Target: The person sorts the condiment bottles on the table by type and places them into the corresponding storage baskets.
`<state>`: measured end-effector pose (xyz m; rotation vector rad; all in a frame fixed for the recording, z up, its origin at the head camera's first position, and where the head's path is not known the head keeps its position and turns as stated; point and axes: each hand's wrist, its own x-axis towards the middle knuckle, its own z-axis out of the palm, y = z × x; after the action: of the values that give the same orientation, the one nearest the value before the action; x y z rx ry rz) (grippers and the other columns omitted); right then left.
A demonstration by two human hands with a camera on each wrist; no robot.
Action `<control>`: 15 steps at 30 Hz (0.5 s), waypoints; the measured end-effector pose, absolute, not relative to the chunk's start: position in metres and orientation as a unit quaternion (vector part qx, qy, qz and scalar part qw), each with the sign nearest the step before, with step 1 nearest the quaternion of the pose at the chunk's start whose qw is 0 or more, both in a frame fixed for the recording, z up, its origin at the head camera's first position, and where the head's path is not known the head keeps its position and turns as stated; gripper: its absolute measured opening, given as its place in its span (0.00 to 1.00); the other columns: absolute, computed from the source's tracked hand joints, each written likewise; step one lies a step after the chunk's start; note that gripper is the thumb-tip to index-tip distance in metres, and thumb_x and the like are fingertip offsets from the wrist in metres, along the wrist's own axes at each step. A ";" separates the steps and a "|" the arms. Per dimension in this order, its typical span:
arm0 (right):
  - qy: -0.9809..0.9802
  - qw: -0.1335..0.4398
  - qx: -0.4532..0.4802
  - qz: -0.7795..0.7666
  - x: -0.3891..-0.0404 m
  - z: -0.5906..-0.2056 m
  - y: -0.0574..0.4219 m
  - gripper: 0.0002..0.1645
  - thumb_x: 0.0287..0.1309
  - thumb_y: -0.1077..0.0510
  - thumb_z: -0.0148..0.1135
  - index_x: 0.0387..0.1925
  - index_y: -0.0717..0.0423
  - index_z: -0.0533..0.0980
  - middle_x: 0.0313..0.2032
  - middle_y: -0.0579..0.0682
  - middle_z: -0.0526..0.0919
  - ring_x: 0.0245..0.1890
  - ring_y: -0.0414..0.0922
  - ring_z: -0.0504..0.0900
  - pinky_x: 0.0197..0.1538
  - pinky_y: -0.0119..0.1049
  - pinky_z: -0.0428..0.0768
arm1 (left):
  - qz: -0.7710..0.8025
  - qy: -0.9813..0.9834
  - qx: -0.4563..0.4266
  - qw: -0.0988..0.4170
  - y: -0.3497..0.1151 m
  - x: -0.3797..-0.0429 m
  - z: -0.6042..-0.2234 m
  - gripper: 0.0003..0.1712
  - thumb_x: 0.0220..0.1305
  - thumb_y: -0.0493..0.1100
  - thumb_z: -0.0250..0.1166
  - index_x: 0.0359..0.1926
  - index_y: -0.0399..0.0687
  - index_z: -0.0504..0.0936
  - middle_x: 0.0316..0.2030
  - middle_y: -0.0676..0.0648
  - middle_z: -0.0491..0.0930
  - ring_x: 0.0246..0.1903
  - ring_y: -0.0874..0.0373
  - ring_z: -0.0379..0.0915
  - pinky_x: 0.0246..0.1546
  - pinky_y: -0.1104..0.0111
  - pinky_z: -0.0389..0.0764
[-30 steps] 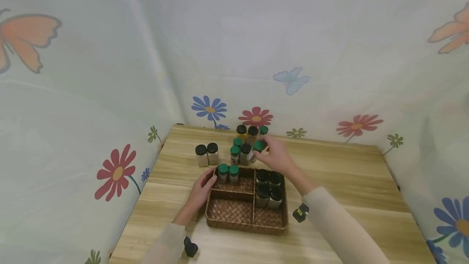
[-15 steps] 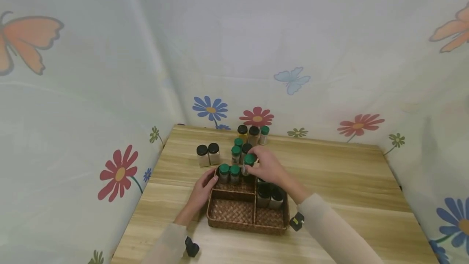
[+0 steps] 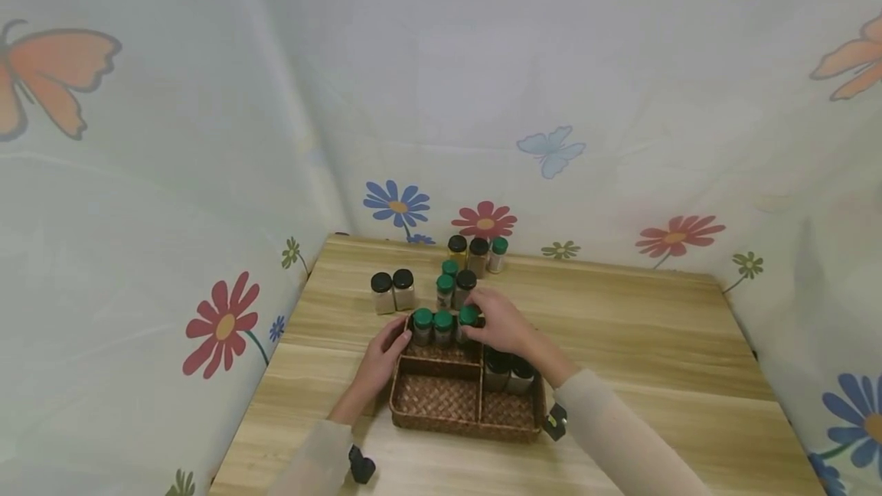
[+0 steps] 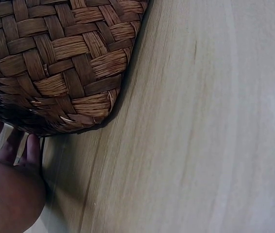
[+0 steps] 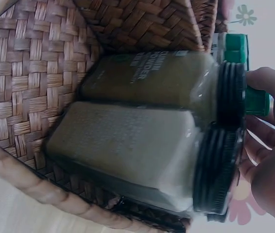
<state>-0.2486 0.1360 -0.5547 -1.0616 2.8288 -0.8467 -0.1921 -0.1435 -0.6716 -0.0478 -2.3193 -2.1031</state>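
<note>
My right hand (image 3: 504, 321) pinches the green lid of a small spice jar (image 3: 468, 317), which stands in the back left compartment of the woven basket (image 3: 436, 396). Beside it in that compartment are two more green-lidded spice jars (image 3: 432, 329). At the basket's back left corner my left hand (image 3: 377, 360) holds the rim, thumb on top; the left wrist view shows its fingers (image 4: 32, 148) against the outer wall. Black-lidded jars (image 5: 128, 145) fill part of the right compartment, some hidden behind my right hand. In the front left compartment only the weave shows.
Two black-lidded jars (image 3: 393, 293) stand left of the basket's back. Behind it are green-lidded jars (image 3: 445, 291) and a black-lidded jar (image 3: 465, 288). A further row of jars (image 3: 478, 255) stands near the wooden table's (image 3: 641, 350) back edge, before a flowered curtain.
My right hand has carried the green-lidded spice jar from behind the basket forward, left and down into the back left compartment. The left hand stays at the basket's corner.
</note>
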 end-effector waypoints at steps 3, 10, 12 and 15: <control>0.907 -0.006 -0.336 -0.254 -0.250 -0.560 0.138 0.20 0.60 0.54 0.79 0.49 0.56 0.81 0.43 0.49 0.79 0.45 0.47 0.81 0.49 0.47 0.84 | -0.671 -0.741 -0.018 0.006 -0.143 -0.192 -0.672 0.31 0.81 0.49 0.60 0.76 0.40 0.70 0.73 0.37 0.72 0.74 0.42 0.65 0.74 0.49 0.65; 0.915 -0.032 -0.340 -0.216 -0.247 -0.571 0.138 0.20 0.59 0.52 0.80 0.48 0.56 0.82 0.41 0.48 0.75 0.42 0.46 0.73 0.44 0.46 0.78 | -0.671 -0.742 -0.016 0.004 -0.143 -0.193 -0.673 0.31 0.81 0.50 0.61 0.77 0.40 0.70 0.73 0.38 0.72 0.75 0.43 0.65 0.75 0.49 0.65; 0.918 -0.034 -0.337 -0.208 -0.246 -0.572 0.137 0.20 0.60 0.51 0.79 0.48 0.56 0.82 0.41 0.48 0.74 0.42 0.46 0.72 0.44 0.44 0.77 | -0.669 -0.743 -0.013 0.004 -0.143 -0.193 -0.673 0.31 0.81 0.49 0.61 0.77 0.40 0.70 0.74 0.38 0.72 0.74 0.43 0.65 0.74 0.49 0.66; 0.921 -0.036 -0.328 -0.206 -0.245 -0.573 0.136 0.21 0.60 0.49 0.78 0.49 0.55 0.83 0.42 0.47 0.73 0.41 0.45 0.71 0.43 0.43 0.77 | -0.666 -0.746 -0.012 0.006 -0.143 -0.193 -0.673 0.31 0.81 0.49 0.61 0.77 0.39 0.70 0.74 0.38 0.71 0.74 0.43 0.65 0.74 0.50 0.66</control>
<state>-0.2445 0.1360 -0.5733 -1.0549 2.9619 -0.6627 -0.1927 -0.1432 -0.6730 -0.0377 -2.3342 -2.0839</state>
